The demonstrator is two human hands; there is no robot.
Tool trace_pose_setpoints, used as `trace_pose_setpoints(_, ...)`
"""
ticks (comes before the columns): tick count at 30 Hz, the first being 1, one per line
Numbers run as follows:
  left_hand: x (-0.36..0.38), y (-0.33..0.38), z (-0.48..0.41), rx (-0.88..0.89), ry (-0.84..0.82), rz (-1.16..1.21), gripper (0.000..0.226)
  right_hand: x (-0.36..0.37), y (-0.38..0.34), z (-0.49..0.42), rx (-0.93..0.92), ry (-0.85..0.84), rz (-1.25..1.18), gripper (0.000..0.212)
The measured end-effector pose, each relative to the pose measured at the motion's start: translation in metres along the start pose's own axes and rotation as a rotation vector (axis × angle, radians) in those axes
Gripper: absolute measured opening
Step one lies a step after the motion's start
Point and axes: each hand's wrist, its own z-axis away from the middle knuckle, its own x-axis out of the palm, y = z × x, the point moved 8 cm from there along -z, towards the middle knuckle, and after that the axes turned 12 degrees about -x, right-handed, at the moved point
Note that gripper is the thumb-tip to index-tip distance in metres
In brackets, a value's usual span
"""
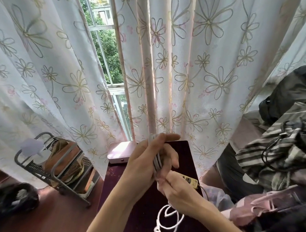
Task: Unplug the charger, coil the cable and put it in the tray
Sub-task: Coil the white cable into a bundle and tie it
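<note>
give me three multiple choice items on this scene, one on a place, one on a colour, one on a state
1. Where is the pink box?
A. far end of the dark table, by the curtain
B. on the metal rack
C. in the right hand

2. What colour is the cable?
A. black
B. white
C. red

3. What state is the cable in?
A. fully coiled in a tray
B. untouched on the floor
C. partly looped over the left hand, the rest loose on the table

Answers: 1 A, it sits at the table's far edge under the curtain. 2 B, its loops show white on the dark top. 3 C, loops cross the left palm while the right hand feeds slack.
</note>
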Motion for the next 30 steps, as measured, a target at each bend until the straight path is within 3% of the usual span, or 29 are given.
trace_pose_setpoints(2, -0.012, 0.000, -0.004, 0.016, 0.067, -0.085, 0.040, 0.004, -0.002, 0.014, 0.014, -0.141, 0.171, 0.020)
trace_pose_setpoints(5, -0.023, -0.008, -0.008, 0.000, 0.110, -0.227, 0.038, 0.006, -0.017, 0.026, -0.056, -0.266, 0.415, 0.019)
trace_pose_setpoints(10, -0.022, -0.031, -0.010, -0.160, 0.072, -0.505, 0.031, -0.028, -0.065, 0.024, -0.172, -0.206, 0.665, 0.026)
trace_pose_setpoints(15, -0.001, -0.033, -0.004, -0.266, -0.120, -0.692, 0.041, -0.075, -0.095, 0.012, -0.250, -0.103, 0.708, 0.012)
trace_pose_setpoints(18, 0.011, -0.033, 0.000, -0.285, -0.201, -0.698, 0.079, -0.096, -0.099, -0.001, -0.245, -0.079, 0.583, 0.014)
trace_pose_setpoints(20, 0.015, -0.039, 0.002, -0.320, -0.216, -0.627, 0.089, -0.105, -0.098, -0.010, -0.220, -0.120, 0.423, 0.017)
trace_pose_setpoints(24, 0.026, -0.045, 0.005, -0.327, -0.249, -0.416, 0.059, -0.108, -0.087, -0.025, -0.192, -0.210, 0.293, 0.011)
trace_pose_setpoints(27, 0.032, -0.047, 0.007, -0.364, -0.265, -0.202, 0.046, -0.110, -0.074, -0.031, -0.224, -0.096, 0.265, 0.024)
trace_pose_setpoints(30, 0.045, -0.049, 0.010, -0.374, -0.300, -0.119, 0.045, -0.107, -0.063, -0.038, -0.274, 0.085, 0.296, 0.018)
